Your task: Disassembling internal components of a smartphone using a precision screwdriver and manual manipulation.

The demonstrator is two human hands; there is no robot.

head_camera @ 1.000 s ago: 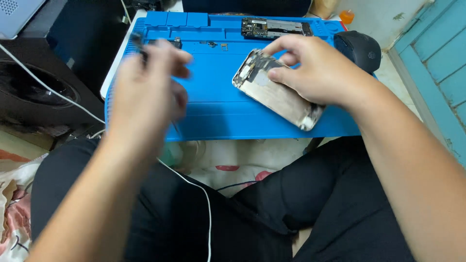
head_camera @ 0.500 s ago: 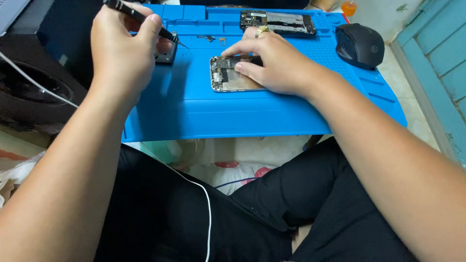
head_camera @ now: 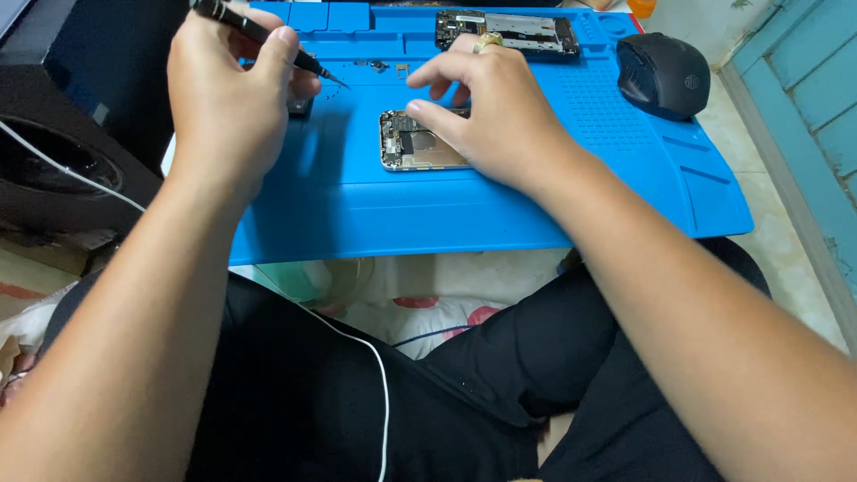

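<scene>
My left hand (head_camera: 234,98) grips a thin black screwdriver (head_camera: 268,40), its tip pointing right over the blue work mat (head_camera: 375,210). An opened phone body (head_camera: 412,143) lies flat on the mat with its inner parts showing. My right hand (head_camera: 486,112) rests on the phone's right part, thumb along its top edge and fingers spread, a gold ring on one finger. A few tiny loose parts (head_camera: 379,65) lie on the mat just beyond the screwdriver tip.
A second stripped phone frame (head_camera: 509,31) lies at the mat's far edge. A black computer mouse (head_camera: 662,73) sits at the far right of the mat. A dark round object (head_camera: 54,170) and a white cable (head_camera: 357,348) are at the left, over my lap.
The phone went from tilted in my right hand to lying flat on the mat. My left hand lifted the screwdriver up and back to the mat's far left.
</scene>
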